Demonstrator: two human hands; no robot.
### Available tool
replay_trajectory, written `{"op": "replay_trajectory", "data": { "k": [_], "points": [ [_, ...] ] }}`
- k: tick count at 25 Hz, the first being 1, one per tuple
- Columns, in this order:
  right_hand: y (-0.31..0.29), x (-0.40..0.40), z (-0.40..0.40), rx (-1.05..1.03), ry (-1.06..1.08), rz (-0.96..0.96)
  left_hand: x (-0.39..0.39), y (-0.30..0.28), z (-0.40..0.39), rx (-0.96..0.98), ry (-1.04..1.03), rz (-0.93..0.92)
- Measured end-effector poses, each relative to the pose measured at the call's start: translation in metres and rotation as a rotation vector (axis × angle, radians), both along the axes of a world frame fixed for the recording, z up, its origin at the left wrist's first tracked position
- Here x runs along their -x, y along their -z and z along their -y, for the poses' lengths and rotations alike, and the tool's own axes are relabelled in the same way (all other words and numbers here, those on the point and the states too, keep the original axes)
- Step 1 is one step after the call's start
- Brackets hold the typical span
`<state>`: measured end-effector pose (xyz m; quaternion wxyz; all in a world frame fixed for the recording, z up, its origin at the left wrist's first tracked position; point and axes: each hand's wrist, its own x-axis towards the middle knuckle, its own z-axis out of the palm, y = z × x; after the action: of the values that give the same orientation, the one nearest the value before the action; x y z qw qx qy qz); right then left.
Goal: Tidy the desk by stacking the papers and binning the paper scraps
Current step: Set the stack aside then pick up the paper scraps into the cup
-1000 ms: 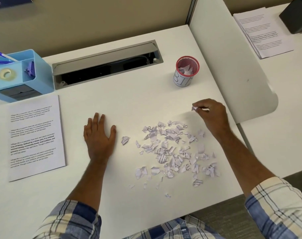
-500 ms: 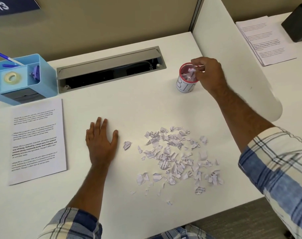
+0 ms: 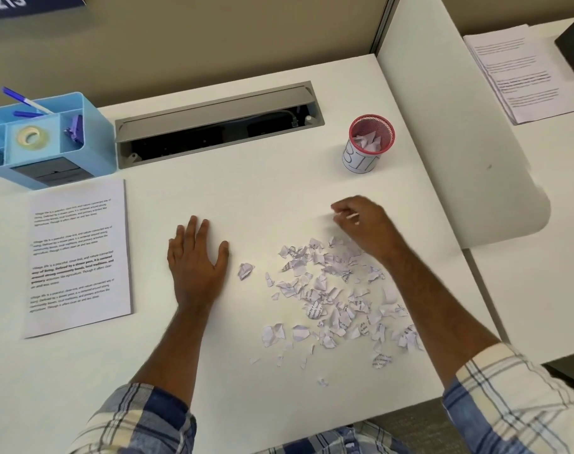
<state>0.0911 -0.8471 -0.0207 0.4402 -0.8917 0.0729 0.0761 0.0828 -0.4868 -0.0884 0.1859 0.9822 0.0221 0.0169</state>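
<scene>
A heap of torn paper scraps lies on the white desk, front right. Behind it stands a small red-rimmed mesh bin with a few scraps inside. My right hand hovers blurred over the far edge of the heap, fingers curled toward the thumb, and no scrap shows at the fingertips. My left hand rests flat on the desk, just left of one stray scrap. A neat stack of printed papers lies at the left.
A blue desk organiser with tape and pens stands at the back left. An open grey cable tray runs along the back. A white divider panel stands on the right, with more printed papers on the neighbouring desk beyond it.
My right hand carried a scrap to the bin, let it go there, and has come back to the far edge of the heap. My left hand stayed flat in place.
</scene>
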Motion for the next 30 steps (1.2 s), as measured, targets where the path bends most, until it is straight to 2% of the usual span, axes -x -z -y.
{"op": "replay_trajectory", "data": {
  "k": [6, 10, 13, 17, 24, 30],
  "points": [
    [0.021, 0.027, -0.04, 0.142, -0.234, -0.083, 0.0, 0.001, 0.001, -0.002, -0.007, 0.019],
    [0.022, 0.035, -0.065, 0.182, -0.403, -0.027, 0.001, 0.0, 0.001, -0.003, -0.002, 0.012],
    [0.025, 0.034, -0.074, 0.24, -0.453, 0.053, 0.001, -0.001, 0.001, -0.008, -0.009, 0.008],
    [0.018, 0.026, -0.069, 0.213, -0.4, -0.023, 0.0, 0.0, 0.001, -0.008, -0.007, 0.015],
    [-0.015, 0.011, -0.041, 0.004, -0.124, -0.13, 0.0, 0.0, 0.001, -0.008, -0.01, 0.005],
    [-0.044, -0.025, -0.012, -0.013, -0.061, -0.006, 0.0, 0.0, 0.001, -0.018, -0.006, 0.019]
  ]
}}
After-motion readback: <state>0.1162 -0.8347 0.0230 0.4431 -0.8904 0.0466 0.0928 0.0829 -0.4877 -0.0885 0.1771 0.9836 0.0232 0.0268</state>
